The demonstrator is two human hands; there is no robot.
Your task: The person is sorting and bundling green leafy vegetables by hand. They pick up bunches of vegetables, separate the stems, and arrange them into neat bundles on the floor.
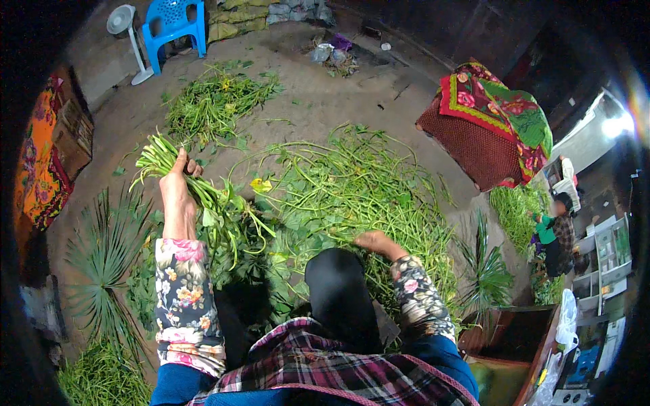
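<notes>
My left hand (179, 170) is closed around a bunch of leafy green vine stems (213, 198). The cut stem ends point up and away, and the leaves hang below my wrist. Low over a broad heap of tangled green vines (350, 182), my right hand (377, 242) rests beside my dark-clad knee. Its fingertips are among the stems, and whether they grip any is unclear. A yellow leaf (261, 185) shows at the heap's left side.
Fan palm leaves (104, 279) (485, 269) lie on both sides. A smaller vine pile (216, 104) is ahead, near a blue plastic chair (175, 25). A floral cloth (487, 116) covers a bulky object at right. Another person (561, 223) is beside more greens (518, 213).
</notes>
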